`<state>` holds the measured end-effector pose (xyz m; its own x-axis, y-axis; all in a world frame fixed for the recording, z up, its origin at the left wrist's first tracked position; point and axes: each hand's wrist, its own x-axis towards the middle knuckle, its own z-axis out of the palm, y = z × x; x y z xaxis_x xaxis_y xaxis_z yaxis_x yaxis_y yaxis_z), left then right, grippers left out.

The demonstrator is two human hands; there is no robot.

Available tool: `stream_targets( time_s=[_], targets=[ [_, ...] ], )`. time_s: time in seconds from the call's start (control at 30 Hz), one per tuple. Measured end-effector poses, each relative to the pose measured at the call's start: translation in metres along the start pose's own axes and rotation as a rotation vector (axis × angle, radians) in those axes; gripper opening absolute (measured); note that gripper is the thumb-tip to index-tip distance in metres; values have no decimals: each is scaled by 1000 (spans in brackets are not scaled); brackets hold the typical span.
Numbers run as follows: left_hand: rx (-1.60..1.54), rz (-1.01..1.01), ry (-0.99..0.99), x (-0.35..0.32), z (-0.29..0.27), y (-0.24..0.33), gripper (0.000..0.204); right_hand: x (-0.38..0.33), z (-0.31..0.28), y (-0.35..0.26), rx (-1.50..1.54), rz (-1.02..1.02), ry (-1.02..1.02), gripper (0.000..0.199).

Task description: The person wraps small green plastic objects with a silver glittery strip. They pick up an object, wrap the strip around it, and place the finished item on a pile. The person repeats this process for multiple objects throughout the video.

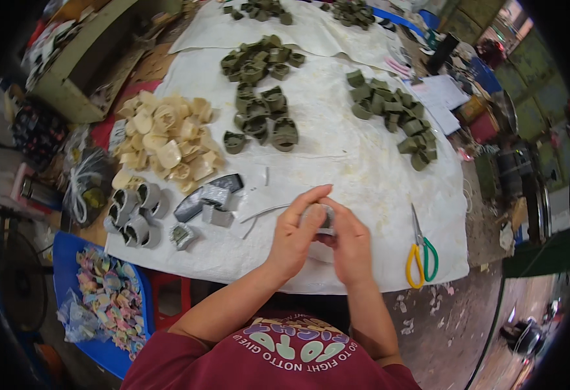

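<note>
My left hand (pixel 292 235) and my right hand (pixel 351 246) meet above the front of the white-covered table, fingers closed around a small grey hollow piece (pixel 327 220). Much of that piece is hidden by the fingers. Just left of my hands lie thin pale grey strips (pixel 265 207). Beyond them is a curved black strip (pixel 229 184), with silvery-grey blocky pieces (pixel 216 215) beside and over it. Another grey hollow piece (pixel 182 236) rests near the front edge. Several grey ring-shaped pieces (pixel 138 229) are grouped at the left.
Scissors (pixel 420 253) with yellow and green handles lie at the right. Cream-coloured pieces (pixel 168 153) form a heap at the left; olive-green pieces (pixel 256 120) and more green pieces (pixel 395 107) stand farther back. A blue tub (pixel 143 292) of colourful scraps sits below the table's left corner.
</note>
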<state>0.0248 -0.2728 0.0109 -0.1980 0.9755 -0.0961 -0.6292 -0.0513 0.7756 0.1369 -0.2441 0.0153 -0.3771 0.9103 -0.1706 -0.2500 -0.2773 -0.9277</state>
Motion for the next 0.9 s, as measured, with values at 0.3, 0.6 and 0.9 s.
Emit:
stream_targets(
  time_s=[0.3, 0.6, 0.9],
  targets=[
    [88, 114, 77, -4, -17, 8, 29, 4, 24, 26, -157, -200, 14, 27],
    [703, 364, 102, -29, -73, 48, 35, 4, 47, 34, -361, -348, -246, 31],
    [2003, 495, 467, -43, -175, 110, 50, -11, -26, 6, -1100, -599, 14, 18]
  ],
)
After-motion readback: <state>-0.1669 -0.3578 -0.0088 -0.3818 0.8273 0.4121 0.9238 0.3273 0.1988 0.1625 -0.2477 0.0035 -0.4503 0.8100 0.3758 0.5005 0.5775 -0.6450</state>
